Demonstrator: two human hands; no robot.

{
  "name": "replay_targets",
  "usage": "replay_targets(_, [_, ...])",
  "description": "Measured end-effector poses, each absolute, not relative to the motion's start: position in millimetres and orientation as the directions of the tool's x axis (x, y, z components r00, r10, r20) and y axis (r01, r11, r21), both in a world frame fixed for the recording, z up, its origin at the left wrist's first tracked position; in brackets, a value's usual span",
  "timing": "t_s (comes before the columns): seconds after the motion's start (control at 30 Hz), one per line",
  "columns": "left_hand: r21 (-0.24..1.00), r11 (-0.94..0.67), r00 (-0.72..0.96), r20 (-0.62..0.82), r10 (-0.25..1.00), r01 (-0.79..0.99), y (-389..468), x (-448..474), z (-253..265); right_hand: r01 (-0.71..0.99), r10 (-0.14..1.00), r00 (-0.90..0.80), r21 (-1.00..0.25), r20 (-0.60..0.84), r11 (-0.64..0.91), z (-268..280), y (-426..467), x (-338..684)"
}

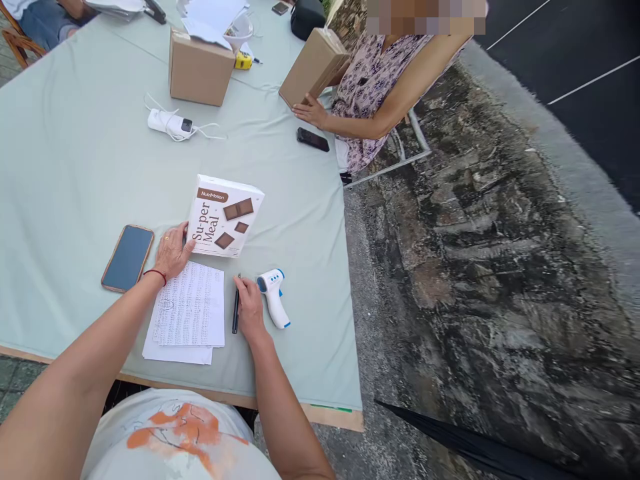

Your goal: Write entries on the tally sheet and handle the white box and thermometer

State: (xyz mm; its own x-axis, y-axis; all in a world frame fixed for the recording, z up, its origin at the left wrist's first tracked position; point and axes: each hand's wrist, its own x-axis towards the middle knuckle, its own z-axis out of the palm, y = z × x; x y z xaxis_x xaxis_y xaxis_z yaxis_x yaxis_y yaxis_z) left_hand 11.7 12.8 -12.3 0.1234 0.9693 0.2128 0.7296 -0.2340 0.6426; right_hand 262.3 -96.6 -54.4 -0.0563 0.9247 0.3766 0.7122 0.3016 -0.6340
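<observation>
A white NutriMotion "Su-per Meal" box (pixel 227 223) with chocolate pieces printed on it stands on the table in front of me. My left hand (pixel 173 252) grips its lower left corner, thumb at the front and the other fingers partly hidden at the side. Under that wrist lie sheets of paper (pixel 193 310) with printed rows and a pen mark. Just right of the sheets, my right hand (pixel 251 308) is closed on a black pen (pixel 235 312), held upright in view along the fingers. Close beside this hand lies a white and blue infrared thermometer (pixel 274 299).
A phone (pixel 127 258) lies left of my left hand. Farther off are a white power strip (pixel 170 123) with a cable, a cardboard box (pixel 200 70), a yellow tape measure (pixel 243 61) and another phone (pixel 313 139). Across the table, a person holds a second cardboard box (pixel 313 67).
</observation>
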Motion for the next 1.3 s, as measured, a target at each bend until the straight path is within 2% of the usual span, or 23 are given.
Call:
replay_targets(0.2, [0.631,-0.229,0.121,0.210,0.970,0.741,13,11,-12,0.780,0.900,-0.148,-0.511,0.410,0.361,-50,-97,260])
replay_targets(0.27, [0.630,-0.232,0.125,0.211,0.970,0.741,14,9,-13,0.802,0.896,-0.071,-0.508,0.439,0.313,-47,-98,264])
replay_targets(0.37, [0.631,-0.223,0.121,0.201,0.972,0.743,14,8,-14,0.860,0.880,0.187,-0.507,0.436,0.068,-43,-100,279])
replay_targets(0.43, [0.631,-0.219,0.119,0.198,0.973,0.744,15,8,-15,0.857,0.868,0.332,-0.502,0.369,-0.114,-39,-100,292])
replay_targets(0.6, [0.627,-0.215,0.113,0.199,0.973,0.749,15,7,-16,0.775,0.857,0.511,-0.469,0.070,-0.424,-29,-96,319])
replay_targets(0.7, [0.628,-0.215,0.109,0.203,0.973,0.748,15,7,-16,0.683,0.798,0.592,-0.456,-0.112,-0.571,-25,-94,328])
replay_targets(0.77, [0.629,-0.217,0.109,0.206,0.973,0.747,15,6,-17,0.610,0.767,0.607,-0.497,-0.208,-0.617,-20,-91,328])
replay_targets(0.83, [0.628,-0.214,0.107,0.204,0.973,0.748,15,6,-17,0.510,0.779,0.573,-0.632,-0.256,-0.583,-11,-86,322])
replay_targets(0.9, [0.628,-0.208,0.103,0.200,0.974,0.750,15,6,-18,0.353,0.839,0.488,-0.825,-0.239,-0.441,2,-79,307])
replay_targets(0.97, [0.629,-0.208,0.105,0.198,0.975,0.749,15,6,-18,0.145,0.898,0.394,-0.951,-0.196,-0.272,18,-70,284])
replay_targets(1.1, [0.633,-0.200,0.102,0.189,0.977,0.748,15,5,-17,-0.164,0.962,0.217,-0.978,-0.166,-0.132,48,-45,235])
replay_targets(1.3, [0.632,-0.210,0.119,0.183,0.976,0.746,15,4,-18,-0.307,0.975,0.165,-0.947,-0.148,-0.091,55,-14,201])
